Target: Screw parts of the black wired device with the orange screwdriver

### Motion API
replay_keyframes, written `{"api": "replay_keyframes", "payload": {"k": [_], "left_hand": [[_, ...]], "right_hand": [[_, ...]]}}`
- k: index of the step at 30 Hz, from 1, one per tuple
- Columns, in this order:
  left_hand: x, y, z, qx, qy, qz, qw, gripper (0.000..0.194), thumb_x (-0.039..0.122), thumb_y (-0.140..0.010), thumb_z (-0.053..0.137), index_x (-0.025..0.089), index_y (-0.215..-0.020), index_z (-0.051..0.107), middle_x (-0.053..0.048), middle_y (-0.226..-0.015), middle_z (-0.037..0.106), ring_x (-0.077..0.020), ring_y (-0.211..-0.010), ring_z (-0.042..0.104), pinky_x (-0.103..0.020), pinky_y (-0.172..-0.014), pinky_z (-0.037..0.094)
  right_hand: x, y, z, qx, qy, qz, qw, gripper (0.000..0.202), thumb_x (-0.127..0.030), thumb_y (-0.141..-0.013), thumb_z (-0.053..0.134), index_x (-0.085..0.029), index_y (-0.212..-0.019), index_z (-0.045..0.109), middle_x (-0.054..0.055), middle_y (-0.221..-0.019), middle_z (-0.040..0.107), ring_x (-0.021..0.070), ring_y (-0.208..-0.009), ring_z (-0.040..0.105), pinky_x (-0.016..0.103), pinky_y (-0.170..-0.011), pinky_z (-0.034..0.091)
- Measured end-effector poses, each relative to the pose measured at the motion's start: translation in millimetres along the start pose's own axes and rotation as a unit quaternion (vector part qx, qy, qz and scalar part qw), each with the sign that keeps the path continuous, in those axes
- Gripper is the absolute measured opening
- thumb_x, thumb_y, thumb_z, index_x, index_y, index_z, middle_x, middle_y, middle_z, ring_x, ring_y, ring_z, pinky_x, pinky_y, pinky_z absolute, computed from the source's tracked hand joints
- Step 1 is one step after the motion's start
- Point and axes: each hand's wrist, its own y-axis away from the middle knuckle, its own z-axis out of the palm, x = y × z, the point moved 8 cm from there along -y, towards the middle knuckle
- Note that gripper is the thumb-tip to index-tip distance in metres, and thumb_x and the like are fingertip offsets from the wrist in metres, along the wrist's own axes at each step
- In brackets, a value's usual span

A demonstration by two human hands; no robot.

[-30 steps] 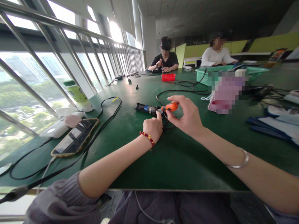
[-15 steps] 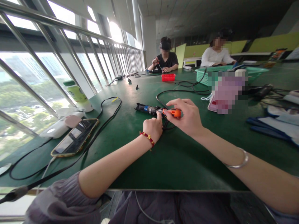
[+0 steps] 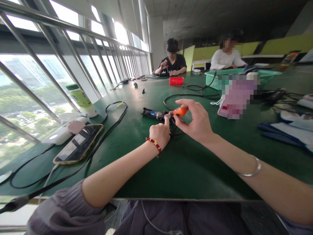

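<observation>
one screwdriver, one bottle, two co-workers, apparently two phones.

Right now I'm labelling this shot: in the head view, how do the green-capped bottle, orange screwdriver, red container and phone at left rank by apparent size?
Largest to smallest:
1. Phone at left
2. Green-capped bottle
3. Red container and orange screwdriver: too alike to rank; the screwdriver is nearer and partly covered.

The right hand holds an orange screwdriver at the 3 o'clock end of a black device. The left hand (with red bracelet) touches 4 o'clock.
</observation>
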Motion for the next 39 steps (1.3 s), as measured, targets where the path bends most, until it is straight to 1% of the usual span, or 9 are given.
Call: {"api": "replay_keyframes", "payload": {"k": [6, 11, 16, 22, 27, 32, 36, 37, 39], "left_hand": [[-1.1, -0.6, 0.0, 0.002, 0.008, 0.002, 1.0, 0.062, 0.028, -0.089, 0.042, 0.009, -0.143, 0.018, -0.016, -0.097, 0.067, -0.0264, -0.09, 0.065, -0.032, -0.069, 0.049], [-0.2, 0.4, -1.2, 0.0, 0.004, 0.005, 1.0, 0.065, 0.029, -0.088, 0.045, 0.007, -0.143, 0.017, -0.016, -0.093, 0.068, -0.0268, -0.089, 0.065, -0.033, -0.07, 0.049], [-0.6, 0.8, -1.5, 0.008, 0.009, 0.007, 1.0, 0.062, 0.027, -0.088, 0.043, 0.008, -0.142, 0.019, -0.016, -0.095, 0.068, -0.0267, -0.09, 0.065, -0.032, -0.069, 0.049], [-2.1, -0.9, 1.1, 0.009, 0.011, 0.007, 1.0, 0.065, 0.029, -0.088, 0.043, 0.008, -0.143, 0.016, -0.015, -0.093, 0.068, -0.0267, -0.088, 0.065, -0.032, -0.069, 0.049], [-1.8, -1.1, 0.4, 0.008, 0.015, 0.012, 1.0, 0.06, 0.027, -0.089, 0.039, 0.009, -0.142, 0.018, -0.015, -0.095, 0.067, -0.0263, -0.09, 0.065, -0.032, -0.069, 0.049], [-1.9, -0.5, 0.5, 0.002, 0.01, 0.011, 1.0, 0.065, 0.03, -0.088, 0.042, 0.01, -0.144, 0.015, -0.014, -0.094, 0.068, -0.0261, -0.088, 0.065, -0.032, -0.069, 0.049], [-1.0, -0.6, 0.4, 0.0, 0.008, 0.014, 1.0, 0.061, 0.029, -0.089, 0.041, 0.012, -0.143, 0.019, -0.015, -0.096, 0.067, -0.0261, -0.089, 0.065, -0.031, -0.069, 0.048], [-0.9, -0.6, 0.5, -0.005, 0.007, 0.013, 1.0, 0.061, 0.029, -0.089, 0.041, 0.012, -0.143, 0.019, -0.015, -0.096, 0.067, -0.0261, -0.09, 0.065, -0.031, -0.069, 0.048], [-0.5, -0.6, 0.7, -0.017, 0.002, 0.012, 1.0, 0.063, 0.03, -0.089, 0.041, 0.012, -0.144, 0.016, -0.015, -0.095, 0.068, -0.0259, -0.09, 0.065, -0.031, -0.069, 0.048]], "right_hand": [[0.7, -0.1, 3.1, -0.015, 0.021, 0.008, 1.0, 0.018, -0.032, -0.078, 0.057, -0.02, -0.092, 0.057, -0.002, -0.06, 0.059, 0.0153, -0.06, 0.054, 0.03, -0.071, 0.046], [-0.1, -0.6, 0.3, -0.001, 0.003, 0.001, 1.0, 0.031, -0.024, -0.076, 0.057, -0.018, -0.106, 0.052, 0.004, -0.088, 0.065, 0.0164, -0.075, 0.058, 0.029, -0.073, 0.046], [-0.7, 0.0, 2.3, -0.017, 0.017, 0.009, 1.0, 0.019, -0.03, -0.077, 0.058, -0.02, -0.094, 0.056, -0.003, -0.058, 0.058, 0.015, -0.059, 0.054, 0.03, -0.072, 0.046], [-2.0, -0.3, 1.0, -0.001, -0.002, -0.01, 1.0, 0.033, -0.022, -0.075, 0.057, -0.016, -0.107, 0.053, 0.005, -0.092, 0.065, 0.0167, -0.079, 0.059, 0.03, -0.077, 0.046], [-1.3, 0.2, 4.8, -0.027, 0.013, 0.005, 1.0, 0.017, -0.029, -0.077, 0.057, -0.02, -0.092, 0.057, -0.002, -0.064, 0.061, 0.016, -0.064, 0.056, 0.031, -0.075, 0.045], [-0.9, 0.2, 1.9, -0.009, -0.004, -0.003, 1.0, 0.03, -0.023, -0.076, 0.057, -0.018, -0.105, 0.053, 0.004, -0.091, 0.066, 0.0166, -0.077, 0.059, 0.03, -0.077, 0.045], [1.8, 0.6, 4.8, -0.025, 0.013, 0.011, 1.0, 0.016, -0.031, -0.079, 0.056, -0.022, -0.092, 0.056, -0.001, -0.069, 0.064, 0.0163, -0.066, 0.057, 0.031, -0.074, 0.045], [2.8, 0.7, 4.9, -0.025, 0.016, 0.016, 0.999, 0.015, -0.033, -0.079, 0.056, -0.022, -0.09, 0.056, -0.001, -0.068, 0.064, 0.0161, -0.064, 0.057, 0.031, -0.074, 0.045], [3.9, 0.6, 3.4, -0.017, 0.012, 0.022, 1.0, 0.018, -0.032, -0.079, 0.055, -0.022, -0.094, 0.055, 0.001, -0.077, 0.066, 0.0162, -0.067, 0.058, 0.031, -0.073, 0.045]]}}
